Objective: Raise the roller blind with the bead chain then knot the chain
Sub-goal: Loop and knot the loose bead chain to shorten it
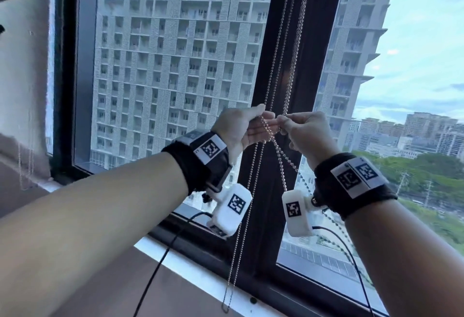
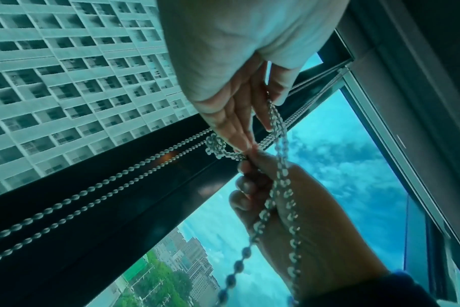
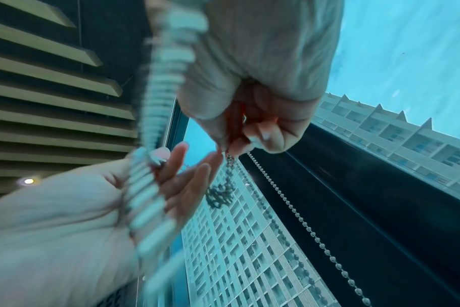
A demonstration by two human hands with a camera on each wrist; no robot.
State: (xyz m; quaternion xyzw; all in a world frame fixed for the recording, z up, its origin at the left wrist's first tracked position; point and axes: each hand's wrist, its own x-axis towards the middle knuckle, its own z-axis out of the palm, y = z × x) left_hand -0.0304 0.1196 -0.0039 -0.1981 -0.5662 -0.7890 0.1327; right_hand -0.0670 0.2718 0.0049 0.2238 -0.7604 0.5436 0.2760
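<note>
The metal bead chain (image 1: 278, 44) hangs in two strands in front of a dark window post. Its long loop drops to the sill. My left hand (image 1: 263, 116) holds the chain between thumb and straight fingers, and strands lie across its palm (image 3: 150, 187). Just to its right, my right hand (image 1: 282, 122) has curled fingers and pinches the chain at its fingertips (image 3: 239, 145). A small tangled loop of beads (image 2: 215, 147) sits where the two hands meet (image 3: 221, 195). No blind covers the glass in the head view.
The dark window post (image 1: 261, 229) stands right behind the chain. A white sill (image 1: 190, 271) runs below. Black cables (image 1: 160, 266) hang from the wrist cameras. A second thin chain (image 1: 30, 166) hangs by the wall at the far left.
</note>
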